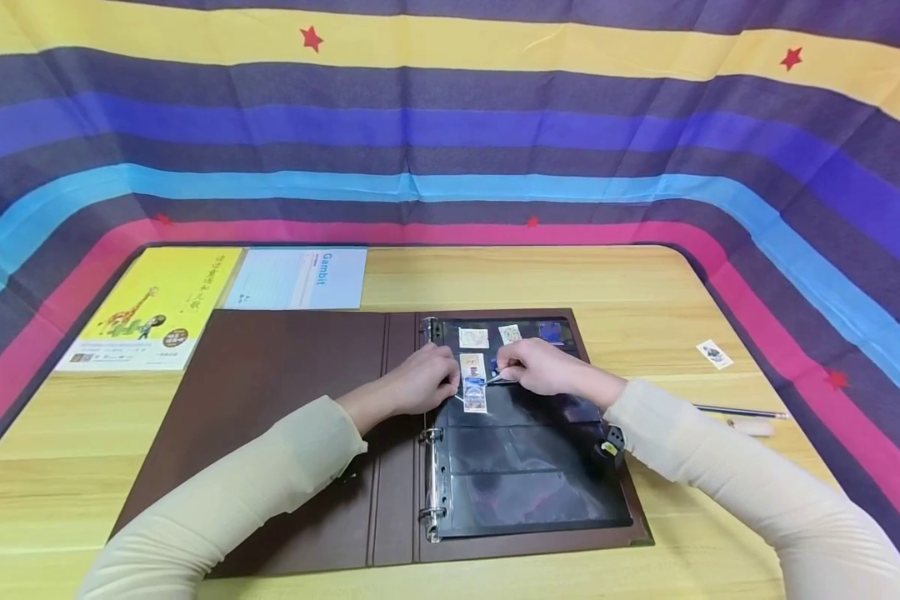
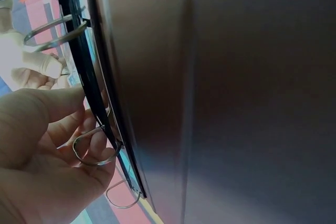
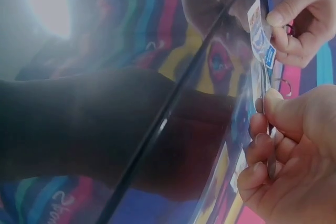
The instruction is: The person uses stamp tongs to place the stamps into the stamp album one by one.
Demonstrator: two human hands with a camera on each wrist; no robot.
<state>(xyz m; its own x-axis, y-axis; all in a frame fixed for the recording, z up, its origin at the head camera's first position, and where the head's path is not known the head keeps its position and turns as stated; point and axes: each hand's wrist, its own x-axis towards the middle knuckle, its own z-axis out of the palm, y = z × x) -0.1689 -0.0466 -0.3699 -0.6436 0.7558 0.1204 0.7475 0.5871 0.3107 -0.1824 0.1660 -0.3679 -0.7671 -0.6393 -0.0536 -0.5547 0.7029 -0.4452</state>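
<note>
A brown ring-binder stamp album (image 1: 292,400) lies open, a black pocket page (image 1: 532,450) on its right side. My right hand (image 1: 536,367) holds metal tweezers (image 3: 271,153) between thumb and fingers. Their tips meet the lower end of a blue-and-white stamp (image 3: 261,38), which stands partly off the page in the right wrist view. In the head view this stamp (image 1: 475,397) overlaps the stamp above it (image 1: 472,365). At the page's ring-side edge, my left hand (image 1: 423,379) pinches the page beside the stamp; how much of the clear pocket it holds is hidden.
More stamps (image 1: 473,337) sit in the page's top row. Metal rings (image 1: 432,433) rise along the spine. A loose stamp (image 1: 714,353), a pencil (image 1: 742,411) and a small whitish object (image 1: 752,427) lie right. A yellow book (image 1: 157,308) and a pale notebook (image 1: 296,277) lie back left.
</note>
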